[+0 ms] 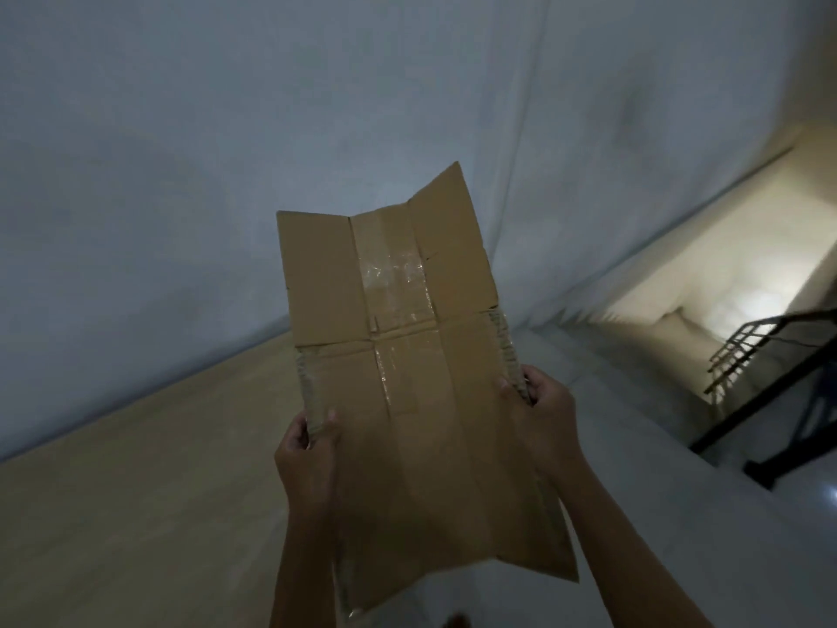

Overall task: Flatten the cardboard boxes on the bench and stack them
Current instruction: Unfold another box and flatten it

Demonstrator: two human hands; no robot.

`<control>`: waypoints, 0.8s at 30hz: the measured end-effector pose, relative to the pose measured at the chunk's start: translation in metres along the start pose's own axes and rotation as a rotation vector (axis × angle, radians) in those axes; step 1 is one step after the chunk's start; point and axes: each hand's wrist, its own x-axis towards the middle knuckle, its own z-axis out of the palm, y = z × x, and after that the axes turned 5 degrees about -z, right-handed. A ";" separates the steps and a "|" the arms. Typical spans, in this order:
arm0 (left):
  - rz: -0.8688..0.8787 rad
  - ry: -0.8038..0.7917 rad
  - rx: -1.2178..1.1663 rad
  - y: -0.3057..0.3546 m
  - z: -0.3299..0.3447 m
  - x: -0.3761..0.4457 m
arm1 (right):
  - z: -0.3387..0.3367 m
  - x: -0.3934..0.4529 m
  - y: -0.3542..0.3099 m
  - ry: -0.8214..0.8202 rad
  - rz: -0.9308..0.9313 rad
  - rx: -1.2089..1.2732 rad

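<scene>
A flattened brown cardboard box (407,355) with clear tape strips down its middle is held up in front of me, its flaps spread out at the top. My left hand (308,451) grips its left edge, thumb on the front face. My right hand (539,410) grips its right edge a little higher. The box hangs in the air above the pale wooden bench (136,514), which runs along the wall at the left.
A white wall (226,129) rises behind the bench. To the right lies a white tiled floor (679,514), then a black metal railing (770,401) beside a lit stairwell (724,265). The room is dim.
</scene>
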 end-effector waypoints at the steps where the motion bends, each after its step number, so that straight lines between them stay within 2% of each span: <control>1: -0.016 -0.005 0.009 -0.006 0.028 0.010 | -0.009 0.024 0.006 -0.003 0.023 -0.013; 7: -0.041 0.042 0.105 -0.023 0.163 0.042 | -0.060 0.143 0.046 -0.050 0.127 -0.010; 15: -0.105 0.192 0.210 -0.037 0.329 0.067 | -0.092 0.298 0.141 -0.064 0.112 -0.077; 20: -0.111 0.155 0.336 -0.057 0.427 0.092 | -0.105 0.427 0.217 -0.203 0.034 -0.136; 24: -0.179 0.235 0.363 -0.093 0.495 0.124 | -0.107 0.518 0.278 -0.400 0.032 -0.224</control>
